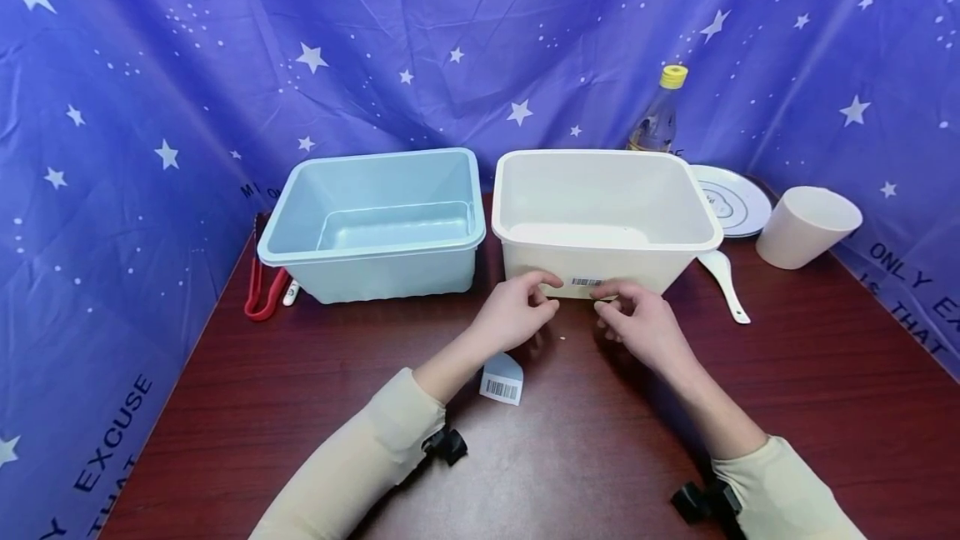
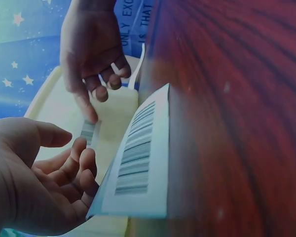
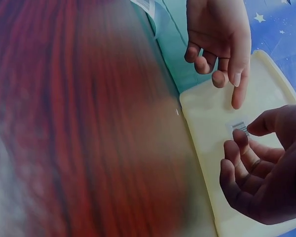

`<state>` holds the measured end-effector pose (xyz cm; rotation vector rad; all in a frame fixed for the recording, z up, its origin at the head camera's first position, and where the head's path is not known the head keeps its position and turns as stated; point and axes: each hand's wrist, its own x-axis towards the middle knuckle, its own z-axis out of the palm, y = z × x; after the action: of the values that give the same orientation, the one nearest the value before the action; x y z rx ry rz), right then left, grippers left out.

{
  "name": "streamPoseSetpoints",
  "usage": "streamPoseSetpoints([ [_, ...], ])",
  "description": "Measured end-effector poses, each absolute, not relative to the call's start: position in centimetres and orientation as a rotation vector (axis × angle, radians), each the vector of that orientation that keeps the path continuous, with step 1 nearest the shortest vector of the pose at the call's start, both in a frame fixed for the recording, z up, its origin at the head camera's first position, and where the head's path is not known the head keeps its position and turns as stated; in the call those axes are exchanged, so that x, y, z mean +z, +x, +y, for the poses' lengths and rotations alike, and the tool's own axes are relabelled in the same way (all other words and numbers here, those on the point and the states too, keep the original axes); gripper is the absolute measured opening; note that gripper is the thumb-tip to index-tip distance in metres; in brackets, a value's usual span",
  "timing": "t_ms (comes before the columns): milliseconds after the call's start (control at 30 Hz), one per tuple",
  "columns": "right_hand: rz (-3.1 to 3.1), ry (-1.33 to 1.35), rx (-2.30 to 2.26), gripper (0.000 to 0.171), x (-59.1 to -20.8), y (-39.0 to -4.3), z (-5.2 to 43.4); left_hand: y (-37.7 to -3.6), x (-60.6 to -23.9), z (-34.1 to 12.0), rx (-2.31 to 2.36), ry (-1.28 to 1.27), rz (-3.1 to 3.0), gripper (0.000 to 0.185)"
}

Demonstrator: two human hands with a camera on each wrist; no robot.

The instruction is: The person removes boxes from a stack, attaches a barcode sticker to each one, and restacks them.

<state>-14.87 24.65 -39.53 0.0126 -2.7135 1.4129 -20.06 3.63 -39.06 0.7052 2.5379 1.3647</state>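
A white plastic tub [image 1: 607,242] stands on the table with a small barcode sticker [image 1: 587,282] low on its front wall. My left hand [image 1: 519,308] is at the tub's front, left of the sticker, thumb and index finger apart with nothing between them. On the sticker's other side, my right hand [image 1: 641,325] has its index fingertip right at the sticker's edge, the other fingers loosely bent. The right wrist view shows the sticker [image 3: 240,128] flat against the tub wall beside those fingertips. Near my left wrist lies a curved paper label [image 1: 501,379] with a barcode.
A light blue tub [image 1: 375,273] stands left of the white one, with red-handled tongs [image 1: 258,300] beside it. To the right are a white spoon [image 1: 726,286], a plate [image 1: 738,198], a white cup [image 1: 802,232] and a yellow-capped bottle [image 1: 658,119]. A starry curtain [image 1: 420,40] hangs behind.
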Motion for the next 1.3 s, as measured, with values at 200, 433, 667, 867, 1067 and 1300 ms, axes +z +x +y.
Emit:
streamPoseSetpoints([
  [200, -2.775, 0.035, 1.489, 0.019, -39.3, -14.8, 23.5, -20.1, -38.6, 1.8, 1.407, 0.705, 2.496, 0.023],
  [433, -2.824, 0.153, 1.636, 0.018, -39.3, -14.7, 22.1, -19.9, -38.8, -0.8, 1.430, 0.682, 2.477, 0.022],
  [667, -2.865, 0.262, 1.685, 0.017, -39.3, -14.5, 20.4, -19.3, -38.8, -4.0, 1.381, 0.653, 2.579, 0.019],
  [867, -2.851, 0.275, 1.737, 0.016, -39.3, -14.6, 18.8, -18.5, -39.1, -6.1, 1.367, 0.625, 2.606, 0.015],
  [1067, -2.844, 0.303, 1.714, 0.015, -39.2, -15.0, 17.4, -17.8, -39.4, -7.1, 1.395, 0.620, 2.556, 0.011],
  [1300, -2.841, 0.299, 1.640, 0.015, -38.9, -15.4, 16.7, -17.1, -39.5, -7.9, 1.415, 0.613, 2.447, 0.010],
])
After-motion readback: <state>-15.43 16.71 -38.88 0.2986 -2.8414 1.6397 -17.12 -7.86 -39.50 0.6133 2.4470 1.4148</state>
